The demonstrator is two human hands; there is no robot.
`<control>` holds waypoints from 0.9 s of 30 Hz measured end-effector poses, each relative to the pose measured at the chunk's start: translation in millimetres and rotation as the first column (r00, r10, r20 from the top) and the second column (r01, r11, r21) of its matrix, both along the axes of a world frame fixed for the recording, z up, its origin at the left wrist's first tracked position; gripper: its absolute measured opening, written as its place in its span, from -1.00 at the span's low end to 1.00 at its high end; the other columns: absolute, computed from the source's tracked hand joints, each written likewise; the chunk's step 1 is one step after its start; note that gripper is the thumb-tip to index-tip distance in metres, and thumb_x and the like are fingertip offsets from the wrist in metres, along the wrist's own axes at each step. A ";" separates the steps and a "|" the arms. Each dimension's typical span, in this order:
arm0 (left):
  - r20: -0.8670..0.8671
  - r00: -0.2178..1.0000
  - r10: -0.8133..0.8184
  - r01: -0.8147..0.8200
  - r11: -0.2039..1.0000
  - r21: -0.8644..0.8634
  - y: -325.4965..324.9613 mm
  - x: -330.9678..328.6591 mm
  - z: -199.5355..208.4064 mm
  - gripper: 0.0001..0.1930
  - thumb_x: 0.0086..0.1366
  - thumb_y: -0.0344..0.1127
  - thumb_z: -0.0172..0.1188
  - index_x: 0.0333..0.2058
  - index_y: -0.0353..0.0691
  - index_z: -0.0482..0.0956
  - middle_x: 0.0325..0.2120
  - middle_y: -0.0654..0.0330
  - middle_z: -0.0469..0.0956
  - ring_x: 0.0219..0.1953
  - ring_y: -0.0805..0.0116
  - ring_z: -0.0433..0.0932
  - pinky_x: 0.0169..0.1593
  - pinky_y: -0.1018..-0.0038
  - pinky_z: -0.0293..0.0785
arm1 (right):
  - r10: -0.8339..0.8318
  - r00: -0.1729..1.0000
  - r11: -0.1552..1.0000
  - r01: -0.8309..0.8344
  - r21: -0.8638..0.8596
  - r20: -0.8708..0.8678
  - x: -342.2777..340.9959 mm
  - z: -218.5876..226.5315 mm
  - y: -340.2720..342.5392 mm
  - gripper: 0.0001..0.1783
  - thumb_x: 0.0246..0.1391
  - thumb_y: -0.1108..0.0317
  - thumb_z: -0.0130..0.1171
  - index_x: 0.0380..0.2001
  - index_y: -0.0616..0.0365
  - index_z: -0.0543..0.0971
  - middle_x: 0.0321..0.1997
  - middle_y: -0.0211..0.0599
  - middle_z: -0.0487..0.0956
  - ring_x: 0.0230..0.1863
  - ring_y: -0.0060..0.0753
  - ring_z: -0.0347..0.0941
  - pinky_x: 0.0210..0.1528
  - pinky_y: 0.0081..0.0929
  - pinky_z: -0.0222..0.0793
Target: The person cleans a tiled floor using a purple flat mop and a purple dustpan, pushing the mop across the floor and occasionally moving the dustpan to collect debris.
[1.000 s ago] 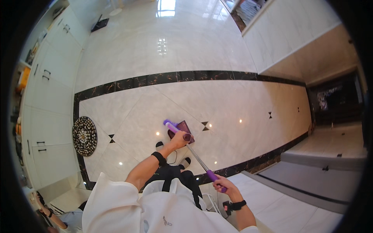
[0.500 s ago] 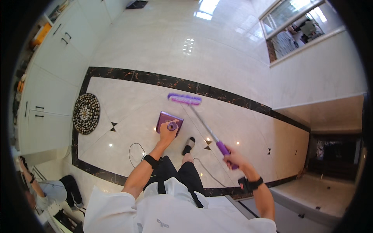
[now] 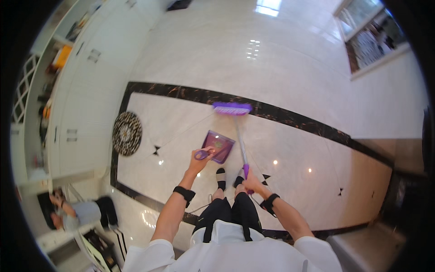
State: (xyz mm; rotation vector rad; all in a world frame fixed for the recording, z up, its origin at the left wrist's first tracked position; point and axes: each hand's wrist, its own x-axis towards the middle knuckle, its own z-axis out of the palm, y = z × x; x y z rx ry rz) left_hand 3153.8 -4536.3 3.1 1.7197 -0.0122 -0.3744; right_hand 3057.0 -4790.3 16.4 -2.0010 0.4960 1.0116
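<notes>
— Gripping first: your right hand (image 3: 252,183) is wrapped shut around the purple end grip of the long-handled purple broom with a pale shaft (image 3: 240,143), and your left hand (image 3: 200,159) is closed on the loop handle of the flat purple plastic dustpan (image 3: 219,146).

— Where do they sit?

— You have the broom running away from you, its bristle head resting on the glossy white marble floor (image 3: 281,72) right at the dark veined border strip (image 3: 294,119). The dustpan lies low, between that head and your feet, just left of the shaft.

— How will they handle?

— Both look light and stiff, I'd judge. Held only at its top end, the broom will feel head-heavy and swing wide; a grip lower on the shaft would steady it. The dustpan is thin plastic, and on polished stone it may well skate when bristles push against it, so you should keep its lip pressed flat.

— Anything in the way?

— A round black-and-white patterned floor medallion (image 3: 127,133) lies well to your left, before white cabinet doors (image 3: 77,122). Another person (image 3: 72,214) crouches at lower left, well apart. Your own shoes (image 3: 220,178) stand just behind the dustpan, and a thin cable trails on the floor near them.
</notes>
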 end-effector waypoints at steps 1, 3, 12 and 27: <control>-0.048 0.995 -0.083 0.088 0.990 0.114 1.4 3.9 -1.3 -0.74 0.12 -0.51 0.22 -0.17 -0.30 0.57 -0.42 0.31 0.58 -0.36 0.58 0.50 -0.22 0.63 0.43 | -0.043 0.995 0.988 0.055 0.141 -0.086 -13.0 18.0 -10.8 -0.16 -0.13 0.52 0.00 0.22 0.23 -0.14 -0.57 -0.10 0.48 -0.66 -0.30 0.47 -0.69 -0.35 0.39; 0.137 0.973 -0.186 0.140 0.946 0.293 0.0 9.2 -2.8 -0.72 0.14 -0.45 0.23 -0.13 -0.27 0.55 -0.44 0.31 0.58 -0.38 0.60 0.48 -0.23 0.62 0.41 | -0.112 0.955 0.930 0.198 0.310 -0.275 -40.5 55.3 -24.2 -0.22 -0.15 0.50 0.02 0.20 0.14 -0.01 -0.62 -0.24 0.43 -0.69 -0.43 0.39 -0.72 -0.45 0.33; 0.100 0.985 -0.141 0.124 0.979 0.161 -68.4 25.1 46.7 -0.70 0.02 -0.55 0.19 -0.20 -0.22 0.58 -0.51 0.29 0.56 -0.46 0.61 0.47 -0.35 0.58 0.43 | -0.251 0.678 0.562 0.683 0.466 -0.691 -80.1 166.4 -124.8 -0.20 -0.15 0.59 0.07 0.24 0.14 0.10 -0.69 -0.42 0.35 -0.80 -0.64 0.24 -0.81 -0.67 0.19; 0.153 0.538 -0.829 0.804 0.559 0.201 -483.6 32.0 70.6 -0.79 -0.01 -0.53 0.26 -0.32 -0.29 0.62 -0.50 0.08 0.62 -0.42 0.34 0.62 -0.31 0.54 0.48 | -0.867 0.266 0.136 0.940 0.314 -0.421 -204.3 164.8 -464.9 -0.20 -0.18 0.60 0.01 0.22 -0.05 0.14 -0.68 -0.41 0.33 -0.79 -0.64 0.22 -0.80 -0.58 0.23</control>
